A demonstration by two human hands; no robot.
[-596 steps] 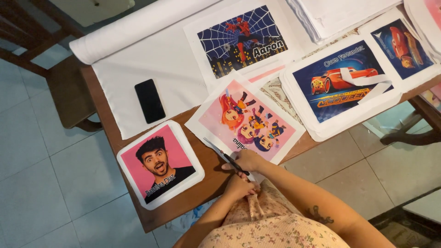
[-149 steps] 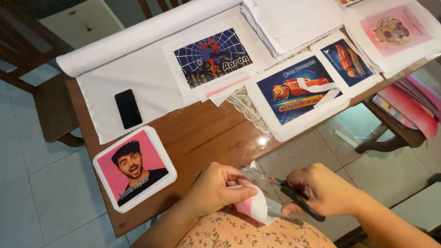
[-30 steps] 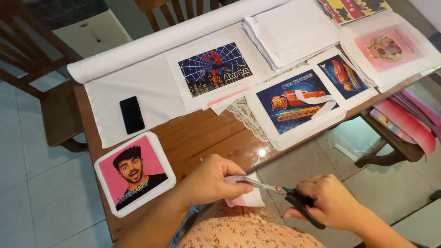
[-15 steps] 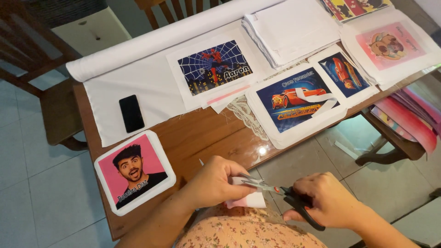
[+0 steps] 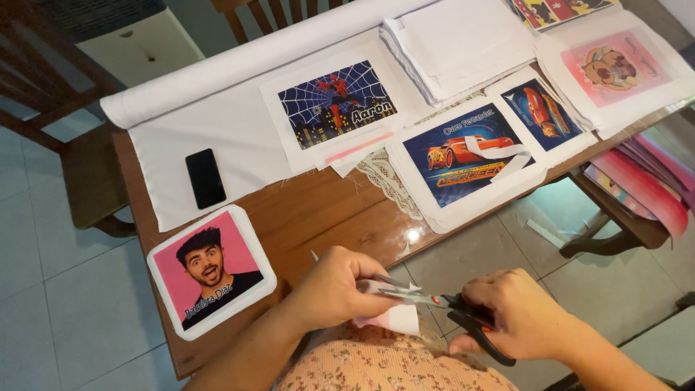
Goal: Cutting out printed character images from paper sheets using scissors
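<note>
Two hands busy, left hand (image 5: pixel 334 289) fingers pinching pink-white cutout (image 5: pixel 397 316), right hand (image 5: pixel 517 313) gripping scissors (image 5: pixel 441 304)

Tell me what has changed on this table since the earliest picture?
The pink cartoon print that lay at the table's near edge is gone from it. The left hand now holds a small pink-and-white printed piece off the edge while the right hand works black-handled scissors on it. The portrait print, black phone and other prints stayed put.

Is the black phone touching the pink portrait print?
Apart. The head view shows the black phone on the white fabric, with fabric edge and bare wood between it and the pink portrait print.
</note>
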